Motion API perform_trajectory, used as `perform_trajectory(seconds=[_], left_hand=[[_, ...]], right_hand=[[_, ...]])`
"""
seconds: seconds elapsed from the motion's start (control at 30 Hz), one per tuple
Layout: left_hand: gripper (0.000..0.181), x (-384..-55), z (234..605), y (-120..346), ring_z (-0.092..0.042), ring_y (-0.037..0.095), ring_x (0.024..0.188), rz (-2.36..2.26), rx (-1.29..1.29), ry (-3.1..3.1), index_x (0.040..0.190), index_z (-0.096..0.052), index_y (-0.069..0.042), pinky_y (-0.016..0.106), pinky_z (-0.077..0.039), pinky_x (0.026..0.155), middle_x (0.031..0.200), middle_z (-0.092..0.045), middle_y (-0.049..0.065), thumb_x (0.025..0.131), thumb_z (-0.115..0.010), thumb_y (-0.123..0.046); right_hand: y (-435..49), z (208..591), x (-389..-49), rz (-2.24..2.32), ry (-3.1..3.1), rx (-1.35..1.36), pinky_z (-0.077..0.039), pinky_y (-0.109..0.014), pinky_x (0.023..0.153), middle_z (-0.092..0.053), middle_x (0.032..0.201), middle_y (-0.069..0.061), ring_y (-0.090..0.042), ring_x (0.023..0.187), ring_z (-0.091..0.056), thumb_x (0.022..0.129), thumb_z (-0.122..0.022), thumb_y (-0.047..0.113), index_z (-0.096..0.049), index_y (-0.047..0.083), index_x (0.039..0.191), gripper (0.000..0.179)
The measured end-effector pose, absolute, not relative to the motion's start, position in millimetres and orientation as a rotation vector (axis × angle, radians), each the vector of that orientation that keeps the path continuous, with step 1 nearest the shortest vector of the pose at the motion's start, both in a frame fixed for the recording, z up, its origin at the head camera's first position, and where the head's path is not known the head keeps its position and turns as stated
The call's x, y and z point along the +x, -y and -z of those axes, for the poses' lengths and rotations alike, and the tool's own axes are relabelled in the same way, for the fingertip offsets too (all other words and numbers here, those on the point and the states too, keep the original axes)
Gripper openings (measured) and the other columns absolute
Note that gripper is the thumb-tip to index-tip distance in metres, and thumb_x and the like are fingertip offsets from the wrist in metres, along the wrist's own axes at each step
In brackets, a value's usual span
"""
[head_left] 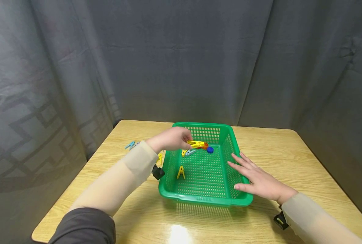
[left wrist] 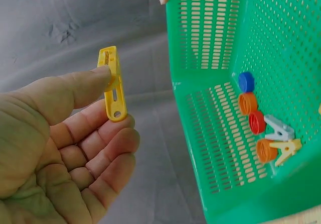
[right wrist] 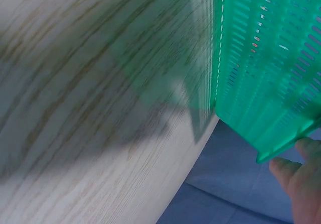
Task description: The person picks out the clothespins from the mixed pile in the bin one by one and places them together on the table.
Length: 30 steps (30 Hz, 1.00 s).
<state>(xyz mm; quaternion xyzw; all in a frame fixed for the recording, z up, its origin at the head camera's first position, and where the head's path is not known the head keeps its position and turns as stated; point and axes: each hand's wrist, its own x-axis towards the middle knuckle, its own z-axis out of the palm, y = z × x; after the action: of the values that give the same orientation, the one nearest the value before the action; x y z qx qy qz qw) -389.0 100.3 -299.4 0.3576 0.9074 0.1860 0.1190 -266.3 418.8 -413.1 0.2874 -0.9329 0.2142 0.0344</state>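
Note:
Between thumb and fingers, my left hand (head_left: 175, 138) pinches a yellow clothespin (head_left: 196, 144) over the far left part of the green basket (head_left: 205, 200). In the left wrist view the same clothespin (left wrist: 114, 83) is held at the fingertips. My right hand (head_left: 257, 178) lies at the basket's right rim with fingers spread and extended. Inside the basket are a blue bottle cap (left wrist: 246, 82), two orange caps, a red cap (left wrist: 257, 122), a grey-blue clothespin (head_left: 190, 152) and yellow clothespins, one of them (head_left: 181, 172) near the left wall.
Left of the basket on the wooden table (head_left: 284, 149) lie a blue clothespin (head_left: 129, 145) and a yellow clothespin (head_left: 160, 158), partly hidden by the left arm. Grey curtains (head_left: 181, 61) hang behind and on both sides.

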Motion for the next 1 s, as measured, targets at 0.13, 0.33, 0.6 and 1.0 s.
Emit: perform_trajectory(seconds=[0.13,0.33,0.6,1.0], left_hand=[[0.026,-390,297,-87,-0.059,0.017,0.097,-0.582,1.014,-2.666,0.111,-0.066,-0.009,0.034,-0.047,0.089,0.108,-0.064,0.001,0.088,-0.071,-0.022],[0.026,-390,296,-64,-0.06,0.016,0.091,-0.647,0.992,-2.72,0.106,-0.066,-0.008,0.033,-0.048,0.085,0.104,-0.066,0.003,0.086,-0.073,-0.022],[0.025,-391,297,-34,-0.055,0.019,0.054,-0.739,0.812,-2.719,0.107,-0.063,-0.008,0.032,-0.047,0.052,0.092,-0.064,0.005,0.088,-0.071,-0.022],[0.014,-395,313,-2,-0.053,0.019,0.066,-0.788,0.673,-2.76,0.096,-0.065,-0.01,0.033,-0.044,0.062,0.078,-0.063,0.003,0.088,-0.07,-0.02]], right_hand=[[-418,413,-267,-0.652,2.862,0.888,-0.027,-0.07,0.098,-0.017,0.159,-0.006,-0.035,0.146,-0.005,0.089,-0.067,0.037,-0.036,0.016,0.15,0.071],[-418,414,-267,-0.66,2.865,0.889,-0.026,-0.071,0.098,-0.018,0.159,-0.008,-0.029,0.146,-0.001,0.089,-0.067,0.037,-0.036,0.015,0.149,0.072],[-418,413,-268,-0.654,2.865,0.888,-0.026,-0.07,0.098,-0.02,0.158,-0.011,-0.032,0.146,-0.003,0.089,-0.067,0.038,-0.036,0.017,0.15,0.072],[-418,413,-268,-0.634,2.865,0.886,-0.027,-0.071,0.097,-0.02,0.158,-0.012,-0.041,0.144,-0.008,0.089,-0.066,0.039,-0.036,0.017,0.15,0.071]])
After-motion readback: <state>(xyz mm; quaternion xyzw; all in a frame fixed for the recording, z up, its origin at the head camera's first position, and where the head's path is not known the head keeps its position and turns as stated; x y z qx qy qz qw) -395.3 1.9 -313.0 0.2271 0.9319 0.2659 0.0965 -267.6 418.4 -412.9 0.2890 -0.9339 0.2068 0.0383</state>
